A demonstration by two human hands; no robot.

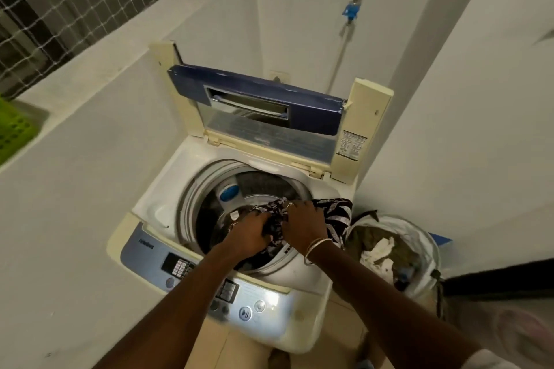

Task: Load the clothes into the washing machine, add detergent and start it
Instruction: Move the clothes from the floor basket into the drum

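Machine: the top-loading washing machine (156,213) is standing in a wall corner, its lid (254,93) propped upright and the drum (209,207) lying open.
Item in hand: a dark patterned garment (335,216) is hanging bunched over the drum's right rim, partly inside the opening and partly trailing toward the laundry basket (419,237).
Left hand: the left hand (248,234) is gripping the garment, fingers curled into the cloth above the drum.
Right hand: the right hand (305,225) is clutching the same garment just beside the left, bangles showing at the wrist.
Basket contents: more clothes (377,249) are lying inside, just right of the machine.
Controls: the control panel (144,252) and start button (245,314) are sitting below the forearms, neither hand touching them.
Progress: loading is looking only part done. The basket's clothes, the detergent (none in view) and the start are all remaining.
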